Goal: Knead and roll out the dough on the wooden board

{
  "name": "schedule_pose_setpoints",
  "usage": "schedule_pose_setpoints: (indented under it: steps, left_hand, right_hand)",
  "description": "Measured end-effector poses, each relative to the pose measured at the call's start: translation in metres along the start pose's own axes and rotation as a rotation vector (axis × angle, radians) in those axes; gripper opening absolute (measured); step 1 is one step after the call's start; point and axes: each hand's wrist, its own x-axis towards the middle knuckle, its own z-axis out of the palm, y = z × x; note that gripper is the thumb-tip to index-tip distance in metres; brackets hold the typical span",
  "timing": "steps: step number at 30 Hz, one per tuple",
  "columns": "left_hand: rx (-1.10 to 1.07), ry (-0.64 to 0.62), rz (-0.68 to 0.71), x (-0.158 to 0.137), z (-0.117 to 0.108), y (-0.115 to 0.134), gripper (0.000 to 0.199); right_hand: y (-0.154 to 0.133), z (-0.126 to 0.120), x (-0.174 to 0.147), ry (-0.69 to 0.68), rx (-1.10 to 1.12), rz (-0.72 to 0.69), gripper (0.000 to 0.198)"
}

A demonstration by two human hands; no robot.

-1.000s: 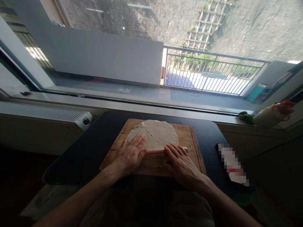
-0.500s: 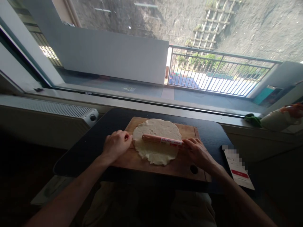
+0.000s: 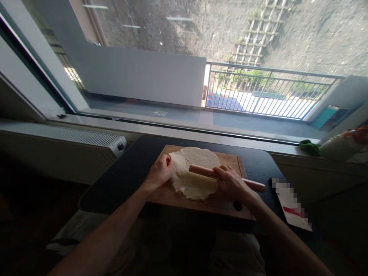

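A flat, roughly round sheet of dough point(image 3: 198, 159) lies on a wooden cutting board point(image 3: 175, 198). My left hand point(image 3: 161, 168) pinches the dough's left edge, fingers closed. My right hand point(image 3: 230, 178) is wrapped round the middle of a rolling pin point(image 3: 254, 185). The pin's left end is over the dough and its right end sticks out past the board's right side. Part of the pin is hidden under my right hand.
The board rests on a dark table point(image 3: 115, 188). A phone point(image 3: 291, 205) lies at the table's right edge. Behind stands a window sill point(image 3: 201, 136) with a pale pot point(image 3: 340, 147) at its right. A white radiator point(image 3: 86, 140) is on the left.
My left hand has moved right and up to the dough's edge. The rolling pin has shifted right in my right hand, which now grips its middle instead of its right end.
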Motion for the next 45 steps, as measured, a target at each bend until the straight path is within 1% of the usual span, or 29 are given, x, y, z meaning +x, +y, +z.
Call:
schedule_pose_setpoints:
  steps: [2,4,7,8,10,12,13,14,15,16,18,20,21,22,23,25,26,27,29,31,32,33,35,37,39,40,42,44,45]
  left_hand:
    - [-0.014,0.049,-0.007,-0.005,0.005,0.003,0.029]
    - [0.013,0.086,-0.001,-0.011,0.012,0.008,0.035]
    - [0.051,0.116,0.021,-0.019,0.021,0.014,0.046]
    - [0.046,0.127,0.027,-0.021,0.023,0.014,0.048]
    - [0.011,0.152,0.046,-0.024,0.026,0.013,0.047]
    - [-0.029,0.169,0.059,-0.026,0.026,0.010,0.046]
    - [-0.042,0.170,0.060,-0.027,0.025,0.009,0.046]
    - [-0.049,0.166,0.057,-0.026,0.023,0.006,0.046]
    - [-0.049,0.155,0.051,-0.024,0.021,0.004,0.047]
    - [-0.041,0.137,0.039,-0.021,0.019,0.002,0.048]
    - [0.008,0.098,0.002,-0.009,0.014,-0.002,0.049]
    - [0.089,0.091,-0.020,0.011,0.011,-0.001,0.046]
    - [0.127,0.109,0.007,0.022,0.011,0.002,0.044]
    - [0.151,0.144,0.062,0.034,0.013,0.007,0.042]
    - [0.167,0.150,0.113,0.046,0.016,0.014,0.040]
    - [0.188,0.057,0.163,0.068,0.025,0.032,0.041]
    - [0.187,-0.020,0.181,0.077,0.031,0.041,0.043]
    - [0.183,-0.080,0.201,0.085,0.036,0.049,0.043]
    - [0.166,-0.187,0.252,0.096,0.045,0.064,0.041]
    - [0.148,-0.263,0.311,0.101,0.050,0.073,0.037]
    - [0.138,-0.295,0.338,0.102,0.051,0.075,0.035]
    - [0.129,-0.320,0.360,0.102,0.052,0.077,0.034]
    - [0.119,-0.356,0.384,0.103,0.051,0.080,0.034]
    - [0.121,-0.377,0.388,0.106,0.049,0.083,0.039]
    - [0.136,-0.389,0.371,0.111,0.047,0.086,0.045]
    - [0.146,-0.397,0.358,0.115,0.046,0.087,0.047]
    - [0.163,-0.435,0.327,0.124,0.045,0.091,0.046]
    - [0.160,-0.510,0.308,0.133,0.044,0.094,0.040]
    - [0.148,-0.552,0.303,0.136,0.044,0.095,0.038]
  right_hand:
    - [0.012,-0.004,-0.005,-0.041,-0.012,0.074,0.027]
    - [0.011,-0.002,-0.004,-0.047,-0.017,0.137,0.037]
    - [-0.007,0.013,0.015,0.105,-0.078,0.180,0.048]
    - [-0.013,0.018,0.026,0.149,-0.109,0.166,0.048]
    - [-0.016,0.024,0.048,0.186,-0.162,0.160,0.047]
    - [-0.013,0.025,0.063,0.171,-0.183,0.229,0.049]
    - [-0.011,0.025,0.065,0.155,-0.184,0.272,0.050]
    - [-0.010,0.026,0.063,0.142,-0.186,0.297,0.051]
    - [-0.011,0.027,0.057,0.132,-0.187,0.291,0.051]
    - [-0.014,0.030,0.048,0.125,-0.190,0.255,0.052]
    - [-0.020,0.036,0.029,0.113,-0.192,0.137,0.056]
    - [-0.022,0.040,0.022,0.100,-0.192,0.067,0.060]
    - [-0.020,0.039,0.027,0.100,-0.196,0.073,0.061]
    - [-0.016,0.037,0.036,0.098,-0.201,0.108,0.061]
    - [-0.011,0.034,0.047,0.092,-0.204,0.165,0.063]
    - [-0.005,0.029,0.067,0.063,-0.194,0.280,0.066]
    - [-0.004,0.027,0.071,0.051,-0.188,0.311,0.068]
    - [-0.005,0.027,0.068,0.043,-0.184,0.309,0.068]
    - [-0.013,0.031,0.048,0.049,-0.183,0.220,0.068]
    - [-0.022,0.037,0.024,0.055,-0.166,0.082,0.069]
    - [-0.024,0.039,0.019,0.064,-0.159,0.042,0.070]
    - [-0.023,0.039,0.020,0.077,-0.156,0.033,0.070]
    - [-0.015,0.035,0.039,0.094,-0.149,0.103,0.071]
    - [-0.004,0.030,0.065,0.078,-0.121,0.232,0.075]
    - [-0.002,0.027,0.074,0.068,-0.105,0.289,0.076]
    - [-0.005,0.028,0.067,0.073,-0.106,0.272,0.075]
    - [-0.018,0.033,0.039,0.090,-0.121,0.151,0.071]
    - [-0.029,0.039,0.008,0.077,-0.103,0.020,0.070]
    - [-0.032,0.041,-0.001,0.086,-0.101,-0.021,0.069]
